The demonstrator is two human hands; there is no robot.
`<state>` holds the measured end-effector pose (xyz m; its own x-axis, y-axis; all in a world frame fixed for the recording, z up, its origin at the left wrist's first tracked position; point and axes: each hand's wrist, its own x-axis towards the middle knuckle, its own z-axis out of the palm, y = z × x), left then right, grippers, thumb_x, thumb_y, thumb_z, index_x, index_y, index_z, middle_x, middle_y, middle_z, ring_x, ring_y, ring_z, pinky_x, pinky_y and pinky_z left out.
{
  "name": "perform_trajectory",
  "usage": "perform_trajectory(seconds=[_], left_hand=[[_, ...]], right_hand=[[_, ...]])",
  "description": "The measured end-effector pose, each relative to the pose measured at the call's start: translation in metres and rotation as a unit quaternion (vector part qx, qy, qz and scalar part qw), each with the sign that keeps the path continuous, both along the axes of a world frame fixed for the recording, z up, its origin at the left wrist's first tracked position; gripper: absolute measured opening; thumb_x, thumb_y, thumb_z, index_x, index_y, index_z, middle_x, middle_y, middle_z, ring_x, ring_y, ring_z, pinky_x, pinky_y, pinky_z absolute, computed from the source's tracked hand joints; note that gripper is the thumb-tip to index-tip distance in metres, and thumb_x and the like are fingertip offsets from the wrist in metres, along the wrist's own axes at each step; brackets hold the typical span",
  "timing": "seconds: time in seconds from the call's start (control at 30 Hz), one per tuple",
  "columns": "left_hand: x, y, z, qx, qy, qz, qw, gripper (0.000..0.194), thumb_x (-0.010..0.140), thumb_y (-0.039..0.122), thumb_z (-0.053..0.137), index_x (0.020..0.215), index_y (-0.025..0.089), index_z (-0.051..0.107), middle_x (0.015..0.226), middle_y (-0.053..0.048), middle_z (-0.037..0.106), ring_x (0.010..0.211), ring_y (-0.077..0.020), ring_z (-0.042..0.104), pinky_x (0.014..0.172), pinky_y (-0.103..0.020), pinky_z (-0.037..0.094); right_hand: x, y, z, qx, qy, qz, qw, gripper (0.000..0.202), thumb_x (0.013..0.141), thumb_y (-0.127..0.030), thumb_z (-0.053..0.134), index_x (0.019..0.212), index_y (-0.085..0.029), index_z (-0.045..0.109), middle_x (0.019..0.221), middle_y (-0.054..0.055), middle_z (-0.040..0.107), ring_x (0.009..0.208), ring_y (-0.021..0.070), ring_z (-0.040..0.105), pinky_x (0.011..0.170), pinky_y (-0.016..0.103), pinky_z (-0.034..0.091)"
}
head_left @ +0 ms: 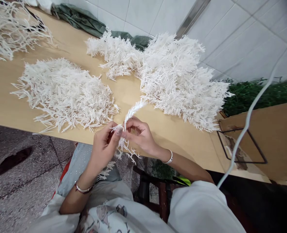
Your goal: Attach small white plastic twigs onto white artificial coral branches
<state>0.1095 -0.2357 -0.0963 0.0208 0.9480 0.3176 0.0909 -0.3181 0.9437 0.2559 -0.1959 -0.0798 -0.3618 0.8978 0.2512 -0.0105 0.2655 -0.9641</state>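
My left hand (107, 142) and my right hand (142, 134) meet at the table's front edge, fingertips pinched close together. Between them stands a white artificial plant sprig (133, 111), its feathery tip pointing up and to the right. My right fingers grip its lower stem. Small white strands poke out at my left thumb and fingertips, so the left hand is closed on white sprig pieces. Below the hands hang more branching white strands (127, 149). A loose heap of white sprigs (68, 94) lies to the left, and a larger fluffy white pile (177, 77) lies to the right.
Long white branching stems (12, 29) lie at the far left of the table (126, 89). A green cloth (79, 17) runs along the tiled wall. On the right are a cardboard box (274, 136), green artificial foliage (277, 92) and a pale cable (249, 113) crossing in front.
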Motion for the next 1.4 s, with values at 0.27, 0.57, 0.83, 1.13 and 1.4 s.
perform_trajectory(seconds=[0.27,0.57,0.83,1.13,1.4], left_hand=[[0.003,0.003,-0.002,0.012,0.035,0.037,0.999,0.038,0.097,0.033,0.039,0.062,0.018,0.036,0.053,0.005,0.031,0.049,-0.0081,0.029,0.048,-0.024,0.024],[0.001,0.007,-0.007,0.061,0.058,0.055,0.995,0.032,0.095,0.028,0.043,0.064,0.018,0.042,0.052,0.006,0.033,0.046,-0.0076,0.031,0.047,-0.023,0.025],[0.001,0.004,-0.008,0.062,0.099,0.081,0.99,0.037,0.092,0.028,0.048,0.057,0.017,0.043,0.052,0.004,0.035,0.048,-0.008,0.032,0.05,-0.025,0.025],[-0.004,0.005,-0.003,-0.121,-0.096,-0.1,0.983,0.053,0.086,0.054,0.051,0.049,0.017,0.044,0.045,0.002,0.038,0.042,-0.0079,0.031,0.041,-0.025,0.023],[0.006,0.005,0.006,-0.3,-0.347,-0.276,0.844,0.068,0.072,0.065,0.06,0.045,0.021,0.016,0.038,0.008,0.01,0.033,-0.0041,0.011,0.03,-0.021,0.012]], right_hand=[[0.001,-0.001,-0.002,-0.022,-0.032,0.041,0.998,0.031,0.07,-0.03,0.078,0.068,-0.019,0.049,0.082,-0.001,0.046,0.077,0.012,0.046,0.072,0.026,0.04],[0.0,-0.002,-0.004,-0.152,-0.043,0.056,0.986,0.029,0.078,-0.05,0.066,0.085,-0.022,0.063,0.109,0.005,0.052,0.111,0.018,0.048,0.099,0.034,0.038],[0.002,-0.001,-0.001,-0.1,-0.076,0.091,0.988,0.032,0.084,-0.05,0.058,0.073,-0.02,0.06,0.081,0.001,0.051,0.085,0.0155,0.049,0.085,0.032,0.043],[0.001,-0.003,0.008,-0.091,-0.037,0.196,0.976,0.035,0.088,-0.036,0.055,0.058,-0.019,0.059,0.072,0.002,0.056,0.074,0.0142,0.053,0.079,0.032,0.044],[0.002,-0.012,0.006,-0.228,0.086,0.223,0.944,0.037,0.074,-0.044,0.069,0.053,-0.019,0.051,0.052,-0.005,0.037,0.045,0.0071,0.032,0.047,0.023,0.035]])
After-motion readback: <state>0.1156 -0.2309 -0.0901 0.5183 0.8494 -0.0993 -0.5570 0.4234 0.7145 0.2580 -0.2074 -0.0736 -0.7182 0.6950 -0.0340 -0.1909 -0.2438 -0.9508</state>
